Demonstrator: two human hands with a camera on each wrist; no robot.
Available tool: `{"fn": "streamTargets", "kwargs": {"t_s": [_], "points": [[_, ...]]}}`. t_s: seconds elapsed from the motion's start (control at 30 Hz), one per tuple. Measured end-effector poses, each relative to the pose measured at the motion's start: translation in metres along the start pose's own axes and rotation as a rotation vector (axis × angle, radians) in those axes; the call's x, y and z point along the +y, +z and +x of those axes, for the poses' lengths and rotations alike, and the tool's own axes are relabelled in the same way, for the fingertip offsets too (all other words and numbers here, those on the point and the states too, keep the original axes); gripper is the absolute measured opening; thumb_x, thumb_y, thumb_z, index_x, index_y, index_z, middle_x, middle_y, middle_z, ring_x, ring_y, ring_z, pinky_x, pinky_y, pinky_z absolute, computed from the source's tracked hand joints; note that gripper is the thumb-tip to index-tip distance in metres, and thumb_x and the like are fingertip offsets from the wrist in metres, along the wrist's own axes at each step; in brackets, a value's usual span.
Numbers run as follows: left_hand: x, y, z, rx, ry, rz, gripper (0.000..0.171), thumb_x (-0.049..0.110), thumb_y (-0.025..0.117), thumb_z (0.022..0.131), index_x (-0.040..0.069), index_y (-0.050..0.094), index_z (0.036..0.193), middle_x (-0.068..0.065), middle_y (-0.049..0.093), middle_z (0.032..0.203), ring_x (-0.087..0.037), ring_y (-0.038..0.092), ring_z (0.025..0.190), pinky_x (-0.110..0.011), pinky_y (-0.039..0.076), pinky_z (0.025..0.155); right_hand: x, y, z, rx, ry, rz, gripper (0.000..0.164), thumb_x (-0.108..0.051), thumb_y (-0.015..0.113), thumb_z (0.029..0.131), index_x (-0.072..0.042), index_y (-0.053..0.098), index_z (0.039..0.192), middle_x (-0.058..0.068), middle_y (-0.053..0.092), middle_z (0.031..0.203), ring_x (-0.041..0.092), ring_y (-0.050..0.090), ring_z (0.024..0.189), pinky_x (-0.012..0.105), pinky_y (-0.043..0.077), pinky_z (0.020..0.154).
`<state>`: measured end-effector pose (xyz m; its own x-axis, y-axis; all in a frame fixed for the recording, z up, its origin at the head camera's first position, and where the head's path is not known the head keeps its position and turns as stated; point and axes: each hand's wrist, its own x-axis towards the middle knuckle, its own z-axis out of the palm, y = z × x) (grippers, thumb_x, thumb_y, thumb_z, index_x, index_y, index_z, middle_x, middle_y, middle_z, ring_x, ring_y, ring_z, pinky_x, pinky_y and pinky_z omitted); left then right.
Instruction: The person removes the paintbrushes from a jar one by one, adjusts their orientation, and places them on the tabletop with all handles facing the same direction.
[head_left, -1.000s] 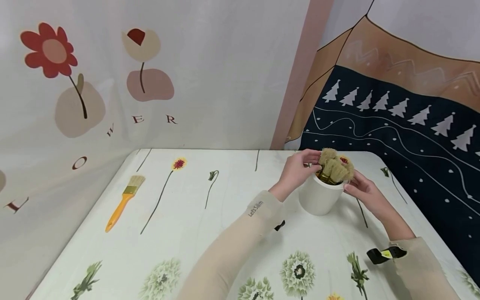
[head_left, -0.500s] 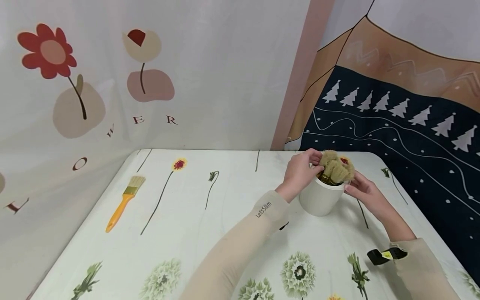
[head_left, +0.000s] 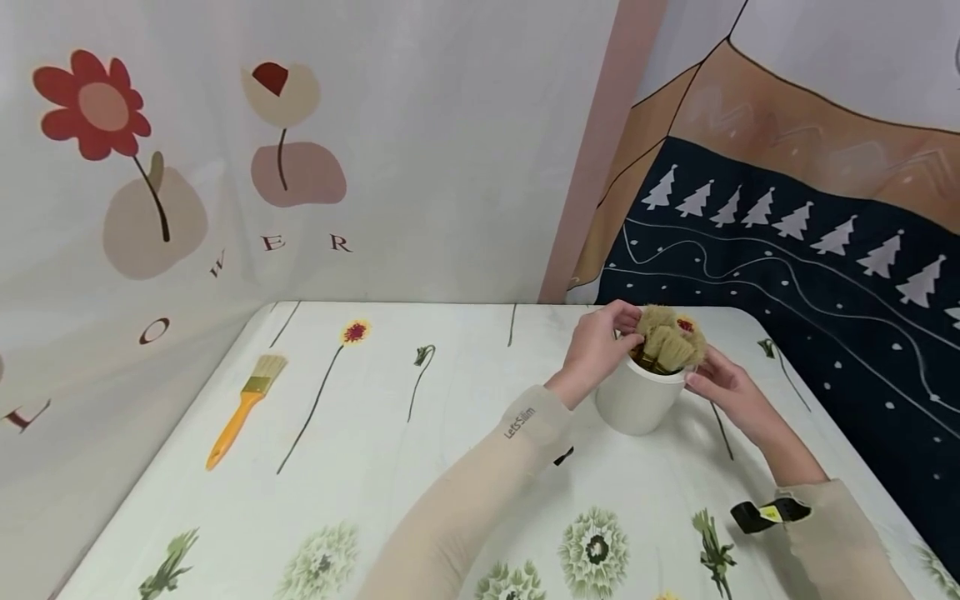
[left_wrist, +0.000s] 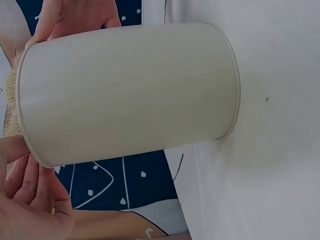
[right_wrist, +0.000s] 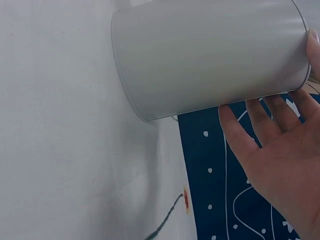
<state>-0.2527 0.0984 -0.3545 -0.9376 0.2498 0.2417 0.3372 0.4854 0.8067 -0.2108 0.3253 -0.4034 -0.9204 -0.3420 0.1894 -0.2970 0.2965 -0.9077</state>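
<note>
A white cylindrical container [head_left: 637,402] stands upright on the table at the right in the head view. Several paintbrushes [head_left: 667,342] stand in it, pale bristles upward; their handles are hidden inside. At the rim's left side my left hand [head_left: 597,343] has its thumb and curled fingers, close against the bristles. Its fingers [left_wrist: 30,182] show bent at the rim in the left wrist view. My right hand [head_left: 731,387] holds the container's right side, thumb at the rim. From the right wrist view, its other fingers [right_wrist: 240,132] reach along the wall.
Another paintbrush [head_left: 245,412], with an orange handle, lies at the table's left, bristles toward the back. The white tablecloth [head_left: 465,392] carries printed flowers and stems. A pale curtain [head_left: 450,150] and a dark tree-patterned cloth [head_left: 787,250] hang behind and to the right.
My left hand has shifted slightly right, closer to the bristles, and its thumb and fingers have drawn nearer each other. The right hand and the container stay in place.
</note>
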Motion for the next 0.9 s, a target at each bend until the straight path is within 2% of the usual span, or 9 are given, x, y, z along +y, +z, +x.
{"fn": "streamTargets", "kwargs": {"t_s": [0.23,0.57,0.9], "points": [[-0.001,-0.001,-0.001,0.004,0.025,-0.024,0.027,0.016,0.072,0.092,0.016,0.066,0.118,0.002,0.073,0.106,-0.006,0.066,0.095,-0.011,0.049,0.078,-0.001,0.001,-0.001,0.002,0.019,-0.021,0.061,-0.013,0.046,0.106,-0.006,0.016,0.160,-0.033,0.041,0.133,-0.018,0.050,0.116,0.006,0.049,0.090],[0.003,-0.005,-0.002,0.009,0.078,-0.059,0.028,0.014,0.070,0.093,0.013,0.065,0.120,-0.001,0.073,0.109,-0.007,0.066,0.096,-0.009,0.050,0.079,-0.001,0.001,-0.001,0.000,0.031,-0.030,0.062,-0.015,0.045,0.107,-0.009,0.015,0.160,-0.023,0.035,0.147,-0.020,0.046,0.118,0.005,0.048,0.091],[0.009,-0.009,-0.003,0.025,0.099,-0.103,0.027,0.011,0.069,0.094,0.011,0.065,0.120,-0.003,0.073,0.110,-0.010,0.068,0.097,-0.008,0.051,0.083,0.001,0.000,-0.001,-0.009,-0.008,-0.005,0.061,-0.011,0.045,0.106,-0.006,0.015,0.160,-0.032,0.042,0.135,-0.018,0.050,0.118,0.007,0.049,0.090]]}}
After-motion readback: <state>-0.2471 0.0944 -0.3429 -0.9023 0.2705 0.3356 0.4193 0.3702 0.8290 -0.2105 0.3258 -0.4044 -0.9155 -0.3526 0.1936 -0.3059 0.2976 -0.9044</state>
